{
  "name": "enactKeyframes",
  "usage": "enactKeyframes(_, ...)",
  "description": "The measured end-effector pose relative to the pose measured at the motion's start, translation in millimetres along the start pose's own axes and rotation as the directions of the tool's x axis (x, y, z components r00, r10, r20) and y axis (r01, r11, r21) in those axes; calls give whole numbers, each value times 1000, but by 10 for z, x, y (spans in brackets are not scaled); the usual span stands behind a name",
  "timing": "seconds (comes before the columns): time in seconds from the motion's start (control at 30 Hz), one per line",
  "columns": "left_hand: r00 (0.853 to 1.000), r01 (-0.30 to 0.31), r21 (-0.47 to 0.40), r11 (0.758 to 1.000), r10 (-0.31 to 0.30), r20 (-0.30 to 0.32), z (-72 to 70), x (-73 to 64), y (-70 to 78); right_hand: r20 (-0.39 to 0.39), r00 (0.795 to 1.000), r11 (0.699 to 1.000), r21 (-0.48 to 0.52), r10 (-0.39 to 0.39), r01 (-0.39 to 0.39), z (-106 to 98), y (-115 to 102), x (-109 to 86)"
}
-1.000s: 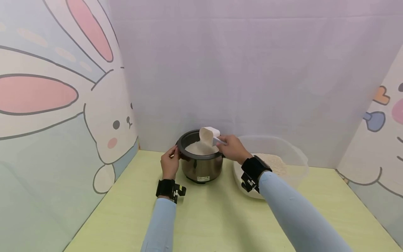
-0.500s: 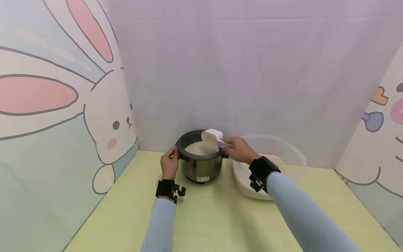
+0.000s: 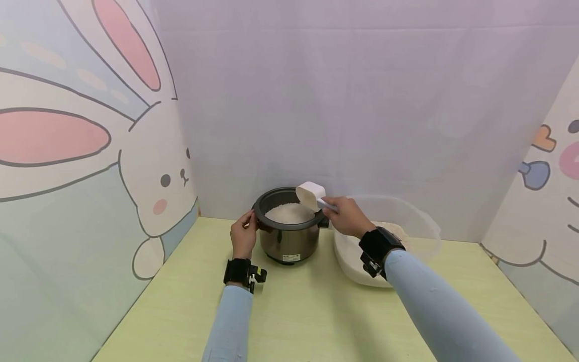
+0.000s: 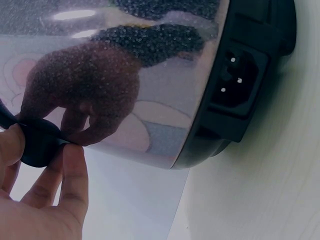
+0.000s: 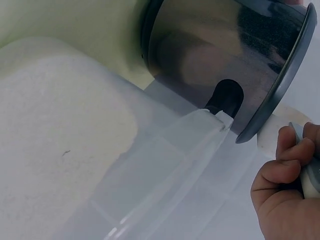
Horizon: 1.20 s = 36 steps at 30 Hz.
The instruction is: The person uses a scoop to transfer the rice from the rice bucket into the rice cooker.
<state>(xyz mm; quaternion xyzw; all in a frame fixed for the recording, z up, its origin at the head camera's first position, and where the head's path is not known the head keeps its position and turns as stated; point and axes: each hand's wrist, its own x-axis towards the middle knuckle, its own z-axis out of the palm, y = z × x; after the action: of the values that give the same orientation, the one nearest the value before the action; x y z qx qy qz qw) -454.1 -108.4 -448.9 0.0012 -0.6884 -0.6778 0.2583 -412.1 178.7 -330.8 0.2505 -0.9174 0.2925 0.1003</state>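
A rice cooker (image 3: 289, 244) with a shiny metal body and dark rim stands on the table, lid off, white rice (image 3: 289, 213) inside it. My left hand (image 3: 243, 235) pinches the cooker's black side handle (image 4: 41, 142) between thumb and fingers. My right hand (image 3: 347, 217) grips the grey handle of a white scoop (image 3: 310, 195), fingers curled round it in the right wrist view. The scoop is tilted over the cooker's right rim, and its inside looks bare. Just right of the cooker sits a translucent tub (image 3: 362, 274) holding more rice (image 5: 65, 135), partly hidden by my right arm.
The yellow-green table (image 3: 289, 317) runs up to a pale back curtain (image 3: 362, 100). Cartoon-printed panels (image 3: 149, 166) stand at both sides. The tub's rim reaches close to the cooker's right handle (image 5: 227, 97). A power socket (image 4: 237, 80) shows low on the cooker.
My right hand has moved the scoop rightward, from over the cooker's middle to above its right rim. Rice no longer pours from it. The left hand stays on the handle.
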Motion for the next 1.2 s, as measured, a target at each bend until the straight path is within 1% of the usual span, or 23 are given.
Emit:
enactKeyframes(0.13,1000,4,-3,1000,-4,-1,1,-1,-1,-11,1000,1000,-25,0,0,9,-3,-17)
enactKeyframes(0.47,1000,10,-3,1000,-10,-3,3,-10,8,-37,999,999,-49,-2,0,45,-13,-49)
enactKeyframes(0.67,1000,-1,-6,1000,1,2,-2,-8,2,-59,998,997,-74,-35,31,83,13,-63)
enactKeyframes(0.77,1000,-4,-8,1000,4,2,0,-6,11,-63,997,993,-112,-53,46,93,11,-64)
enactKeyframes(0.87,1000,-6,-13,1000,6,-1,3,-5,22,-67,993,981,-175,-95,82,111,18,-70)
enactKeyframes(0.97,1000,-9,-19,1000,8,-3,4,-8,29,-69,985,959,-248,-159,137,123,30,-94)
enactKeyframes(1.03,1000,-12,-22,1000,12,-3,3,-10,31,-55,975,927,-326,-216,186,129,46,-108)
enactKeyframes(1.1,1000,-8,-26,1000,8,-3,2,-11,30,-27,961,876,-420,-274,238,135,70,-118)
enactKeyframes(1.2,1000,-4,-28,1000,4,-1,-5,-12,22,21,934,774,-553,-357,308,142,119,-130)
